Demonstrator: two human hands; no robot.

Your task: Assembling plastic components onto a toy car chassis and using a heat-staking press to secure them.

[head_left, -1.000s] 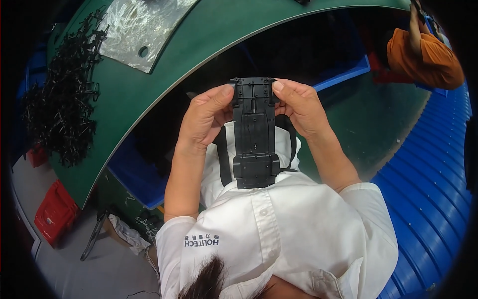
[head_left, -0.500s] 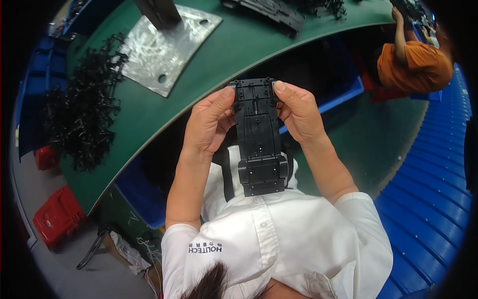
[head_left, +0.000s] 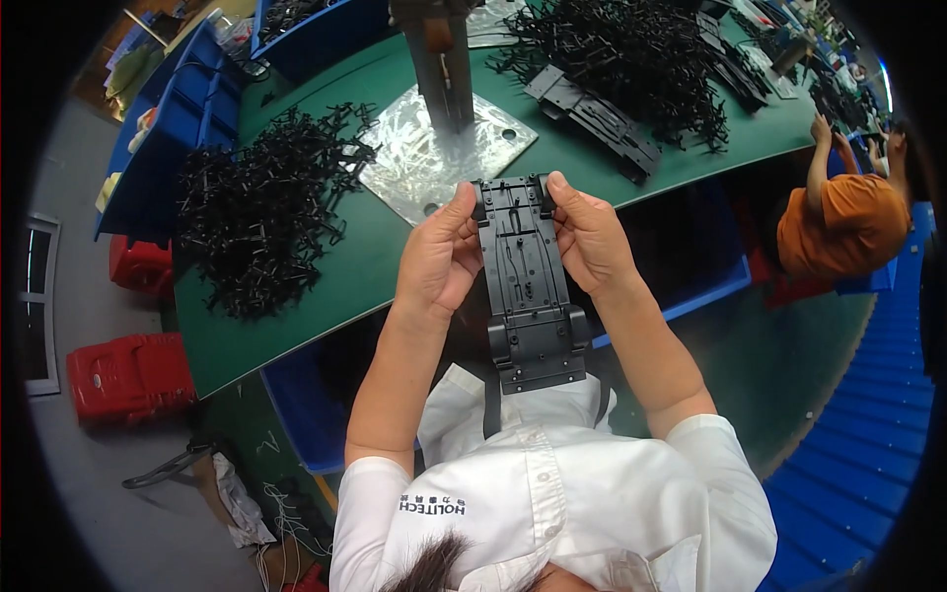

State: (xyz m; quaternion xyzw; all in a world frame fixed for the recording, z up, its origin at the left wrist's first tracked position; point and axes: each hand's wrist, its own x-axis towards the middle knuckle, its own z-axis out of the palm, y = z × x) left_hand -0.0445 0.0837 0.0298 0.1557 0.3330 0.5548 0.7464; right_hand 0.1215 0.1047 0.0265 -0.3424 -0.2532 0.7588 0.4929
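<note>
A long black plastic chassis (head_left: 523, 281) with raised ribs and small holes is held in front of my white shirt, its far end towards the table. My left hand (head_left: 439, 257) pinches its far left corner, thumb on top. At the far right corner my right hand (head_left: 592, 242) grips it the same way. The undersides of the fingers are partly hidden. Beyond it, a shiny metal plate (head_left: 400, 163) with an upright post (head_left: 444, 84) rests on the green table (head_left: 232, 350). A similar black chassis (head_left: 592, 118) lies there to the right.
Heaps of small black plastic parts (head_left: 261, 217) lie on the table's left, with another heap (head_left: 617, 64) at the back. Blue bins (head_left: 158, 148) stand at far left, red plastic boxes (head_left: 133, 380) below. A person in orange (head_left: 843, 227) works at right, near ribbed blue surfacing (head_left: 838, 483).
My view has swung up and leftward, so more of the table, the heaps and the second chassis show. Both hands keep the same grip on the held chassis, which is tilted slightly differently.
</note>
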